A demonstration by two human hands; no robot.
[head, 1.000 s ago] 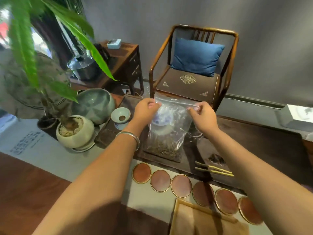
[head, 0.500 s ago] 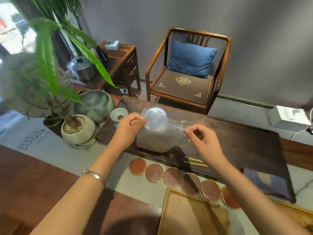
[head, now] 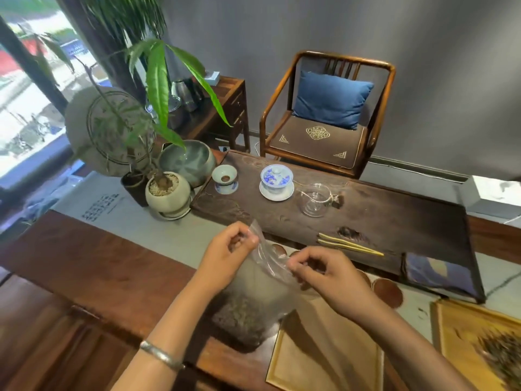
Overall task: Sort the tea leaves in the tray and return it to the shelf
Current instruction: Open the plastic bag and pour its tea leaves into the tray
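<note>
A clear plastic bag (head: 253,300) with loose tea leaves in its bottom hangs over the near table edge. My left hand (head: 228,255) pinches the bag's top left corner and my right hand (head: 324,273) pinches the top right side, so both hold its mouth. Below the bag lies a wooden tray (head: 324,362) with a bare brown floor. A second wooden tray (head: 479,345) at the far right holds a pile of tea leaves (head: 501,359), partly cut off by the frame.
A dark tea board (head: 394,221) carries a blue-and-white lidded cup (head: 276,180), a small strainer cup (head: 224,179), a glass pitcher (head: 314,198) and bamboo tongs (head: 349,245). Round coasters (head: 387,292) sit behind my right hand. A potted plant (head: 167,193) stands at left, a chair (head: 324,117) beyond.
Both hands have brought the bag down and toward me, from above the tea board to over the near tray. The view tilted down, showing the tray of leaves at right.
</note>
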